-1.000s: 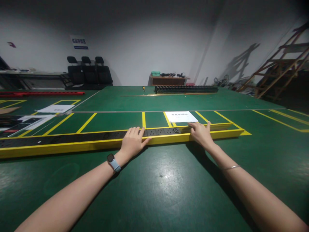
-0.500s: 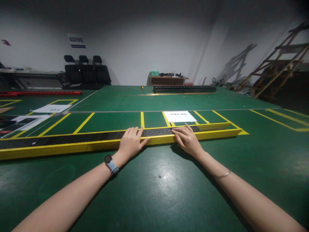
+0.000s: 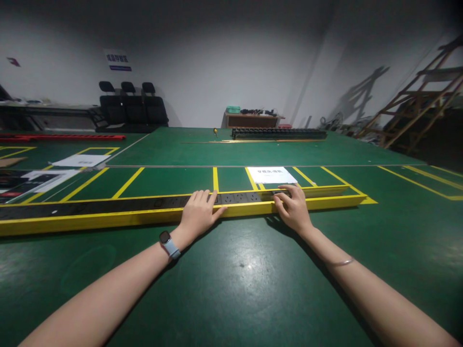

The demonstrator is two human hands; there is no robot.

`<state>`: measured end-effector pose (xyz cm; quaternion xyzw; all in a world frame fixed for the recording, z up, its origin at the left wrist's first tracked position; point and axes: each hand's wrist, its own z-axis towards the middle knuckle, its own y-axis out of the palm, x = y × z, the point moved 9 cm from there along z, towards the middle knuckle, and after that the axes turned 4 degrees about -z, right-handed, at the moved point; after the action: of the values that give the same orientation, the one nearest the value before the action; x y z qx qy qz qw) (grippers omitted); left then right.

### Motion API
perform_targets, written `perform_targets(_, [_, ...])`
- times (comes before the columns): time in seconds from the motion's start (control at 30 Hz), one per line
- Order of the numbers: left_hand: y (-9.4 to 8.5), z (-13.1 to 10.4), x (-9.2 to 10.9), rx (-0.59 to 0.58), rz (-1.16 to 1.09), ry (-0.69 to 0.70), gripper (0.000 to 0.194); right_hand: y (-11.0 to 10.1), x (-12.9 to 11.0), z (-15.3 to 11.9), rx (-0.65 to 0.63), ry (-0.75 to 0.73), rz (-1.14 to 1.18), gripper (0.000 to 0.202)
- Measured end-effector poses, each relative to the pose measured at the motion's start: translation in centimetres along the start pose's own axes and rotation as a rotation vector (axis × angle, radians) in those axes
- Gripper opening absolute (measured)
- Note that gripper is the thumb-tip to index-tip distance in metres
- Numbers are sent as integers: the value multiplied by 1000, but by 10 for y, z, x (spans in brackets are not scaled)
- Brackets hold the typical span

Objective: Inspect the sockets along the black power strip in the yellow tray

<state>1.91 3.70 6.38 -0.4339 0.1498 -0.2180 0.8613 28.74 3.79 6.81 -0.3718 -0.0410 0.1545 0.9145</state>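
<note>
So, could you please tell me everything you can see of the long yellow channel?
The yellow channel is long, straight and open-topped, its two side walls looking like painted metal. Black socket modules sit in a row inside it, but none shows near the right end. It lies on the green table, its left end out of frame. The left hand rests across it; the right hand reaches over its near wall, exact contact unclear.

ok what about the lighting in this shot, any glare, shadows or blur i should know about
In the head view, glare whitens the table in front of the rail; in that view too, shadow lies under the right hand and a ladder-shaped one on the wall, whose top fades dark; again in the head view, print on the sheet looks slightly smeared.
</note>
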Motion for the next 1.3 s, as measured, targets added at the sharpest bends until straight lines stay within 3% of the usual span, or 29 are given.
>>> perform_targets(0.13, [-1, 0, 0, 11, 6, 1, 64, -3, 20, -1, 54, 99, -97, 33])
perform_targets(0.23, [-1, 0, 1, 19, 18, 5, 64, -10, 18, -1, 143, 94, -86, 29])
perform_targets(0.3, [-1, 0, 1, 23, 31, 9, 64, -11, 3, -1, 160, 21, -19, 23])
perform_targets(0.37, [-2, 0, 2, 29, 39, 15, 63, -6, -23, 0, 78, -97, 68, 22])
perform_targets(0.5, [-3, 0, 2, 41, 41, 17, 63, 7, -76, -2, -162, -307, 197, 45])
perform_targets(0.6, [-3, 0, 2, 36, 35, 18, 63, 10, -90, -3, -222, -359, 218, 48])
perform_targets(0.97, [-3, 0, 2, 37, 23, 20, 62, 5, -74, 4, -125, -338, 224, 29])
perform_targets(1.3, [-2, 0, 1, 21, 20, 3, 64, 13, -70, 0, -156, -280, 94, 28])
